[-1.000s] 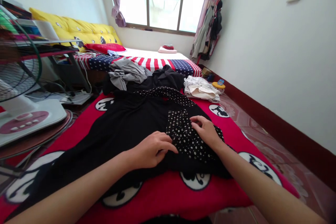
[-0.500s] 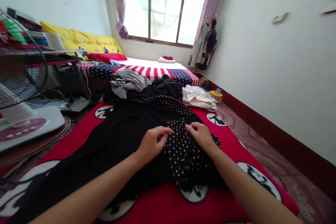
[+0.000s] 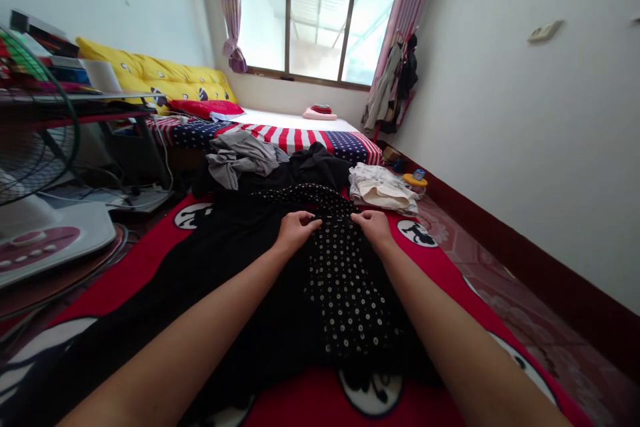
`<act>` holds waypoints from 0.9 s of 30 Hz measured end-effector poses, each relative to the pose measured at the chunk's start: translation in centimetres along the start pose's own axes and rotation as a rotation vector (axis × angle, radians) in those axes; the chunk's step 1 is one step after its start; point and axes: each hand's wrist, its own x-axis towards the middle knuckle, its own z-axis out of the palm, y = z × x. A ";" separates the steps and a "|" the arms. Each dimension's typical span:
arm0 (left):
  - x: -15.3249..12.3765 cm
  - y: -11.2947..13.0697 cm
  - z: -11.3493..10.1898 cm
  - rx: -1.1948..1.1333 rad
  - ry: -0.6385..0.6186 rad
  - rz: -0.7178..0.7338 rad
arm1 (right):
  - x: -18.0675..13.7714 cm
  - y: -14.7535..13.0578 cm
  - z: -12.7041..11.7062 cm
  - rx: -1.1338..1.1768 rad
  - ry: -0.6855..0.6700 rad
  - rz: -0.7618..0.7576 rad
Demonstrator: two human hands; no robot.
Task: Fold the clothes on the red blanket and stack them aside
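Note:
A black garment (image 3: 280,293) with white-dotted sleeves lies spread out in front of me. One dotted sleeve (image 3: 345,280) is folded over the body, running toward me and fairly flat. At its far end my left hand (image 3: 297,232) pinches the left corner between thumb and fingers. Opposite, my right hand (image 3: 373,225) pinches the right corner of the same edge, so the edge stretches between both hands. Another dotted strip (image 3: 320,195) of the garment curves just beyond them.
Under the garment is a red blanket (image 3: 145,247) with white round patterns. Beyond lie a grey cloth pile (image 3: 245,153), dark clothes (image 3: 320,163) and folded white clothes (image 3: 383,187). A fan (image 3: 45,240) stands left; a bed (image 3: 280,121) is at the back.
Both hands have moved away from me with the dotted sleeve's end. The sleeve, crumpled before, now lies longer and flatter.

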 end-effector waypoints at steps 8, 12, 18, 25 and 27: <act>-0.5 -0.8 1.5 0.240 0.048 -0.026 | -2.0 0.8 1.8 -0.031 -0.031 0.019; -2.3 0.1 -0.6 0.220 -0.025 0.184 | -5.3 0.3 -2.0 0.056 -0.080 -0.110; -9.3 1.8 -4.6 0.051 -0.605 0.512 | -14.4 0.6 -6.7 0.185 -0.373 -0.433; -10.2 0.7 -2.7 0.015 -0.417 0.378 | -15.5 0.7 -5.6 0.068 -0.291 -0.322; -8.7 0.6 -1.6 0.068 -0.252 0.313 | -13.5 0.4 -4.7 0.066 -0.211 -0.226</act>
